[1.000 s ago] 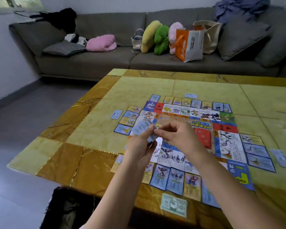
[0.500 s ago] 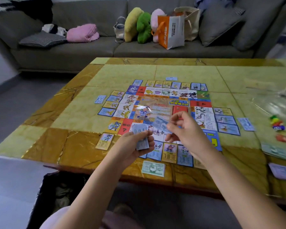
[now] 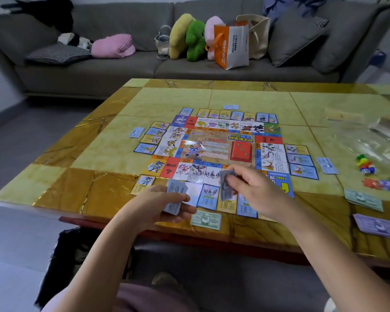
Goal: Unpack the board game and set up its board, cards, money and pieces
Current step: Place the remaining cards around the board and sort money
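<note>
The colourful game board (image 3: 218, 147) lies flat on the yellow table (image 3: 95, 152), ringed by property cards. A red card stack (image 3: 242, 151) sits on the board's middle. My left hand (image 3: 160, 204) grips a small stack of grey-blue money notes (image 3: 175, 197) at the board's near edge. My right hand (image 3: 254, 190) pinches a single grey-blue note (image 3: 226, 184) just to the right, above the near row of cards. A green note (image 3: 205, 220) lies on the table below my hands. Green notes (image 3: 364, 199) and purple notes (image 3: 377, 226) are stacked at right, beside coloured pawns (image 3: 366, 164).
A clear plastic bag (image 3: 374, 136) lies at the table's right. Single blue notes lie on the left (image 3: 136, 132), far (image 3: 230, 107) and right (image 3: 327, 165) sides of the board. A grey sofa (image 3: 122, 68) with cushions, plush toys and an orange bag (image 3: 231, 45) stands behind. A dark bin (image 3: 77, 262) sits below left.
My hands dropped from above the board's middle to its near edge and drew apart. The right hand has pulled one note off the stack held in the left.
</note>
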A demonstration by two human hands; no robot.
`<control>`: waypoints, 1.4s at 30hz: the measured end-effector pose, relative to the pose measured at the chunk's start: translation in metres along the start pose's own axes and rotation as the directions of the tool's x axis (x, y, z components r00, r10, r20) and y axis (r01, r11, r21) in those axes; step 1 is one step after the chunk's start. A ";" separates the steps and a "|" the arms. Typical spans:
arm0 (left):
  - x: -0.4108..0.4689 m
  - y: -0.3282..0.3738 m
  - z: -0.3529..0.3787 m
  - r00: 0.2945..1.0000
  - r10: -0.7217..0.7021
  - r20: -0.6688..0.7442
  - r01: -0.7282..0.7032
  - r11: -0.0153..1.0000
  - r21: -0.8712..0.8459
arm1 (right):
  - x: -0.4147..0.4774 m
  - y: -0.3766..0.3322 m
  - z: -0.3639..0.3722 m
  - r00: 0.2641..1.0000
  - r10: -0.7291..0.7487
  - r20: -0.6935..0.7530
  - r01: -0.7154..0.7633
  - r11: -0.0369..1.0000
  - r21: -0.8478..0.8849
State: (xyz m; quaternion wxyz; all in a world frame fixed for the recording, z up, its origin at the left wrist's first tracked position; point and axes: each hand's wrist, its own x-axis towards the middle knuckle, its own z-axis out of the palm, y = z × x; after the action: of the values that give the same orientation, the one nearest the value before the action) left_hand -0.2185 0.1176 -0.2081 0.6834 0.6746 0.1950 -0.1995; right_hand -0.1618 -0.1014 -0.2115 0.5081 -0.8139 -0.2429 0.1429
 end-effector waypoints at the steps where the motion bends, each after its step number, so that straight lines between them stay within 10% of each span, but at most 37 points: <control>1: -0.002 0.000 0.000 1.000 0.000 0.009 0.000 1.000 0.024 | 0.001 -0.002 0.001 1.000 0.011 0.016 -0.011 1.000 -0.024; 16: -0.007 -0.005 -0.008 1.000 -0.014 0.009 0.013 0.993 0.115 | 0.002 0.002 0.031 0.983 0.156 0.101 -0.122 0.952 -0.282; 34: -0.010 -0.007 -0.007 0.999 -0.010 0.036 0.005 0.989 0.146 | -0.015 0.011 0.053 0.966 0.008 -0.259 -0.139 0.861 -0.489; 42: -0.008 -0.007 -0.009 1.000 -0.020 0.022 0.017 0.991 0.135 | -0.025 0.011 0.057 0.999 -0.001 -0.035 -0.018 0.846 -0.532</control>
State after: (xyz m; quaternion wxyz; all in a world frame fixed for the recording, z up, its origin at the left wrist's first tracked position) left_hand -0.2291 0.1268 -0.2100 0.6364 0.7151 0.1796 -0.2264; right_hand -0.2077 -0.0758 -0.2469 0.2660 -0.9262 -0.2607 0.0586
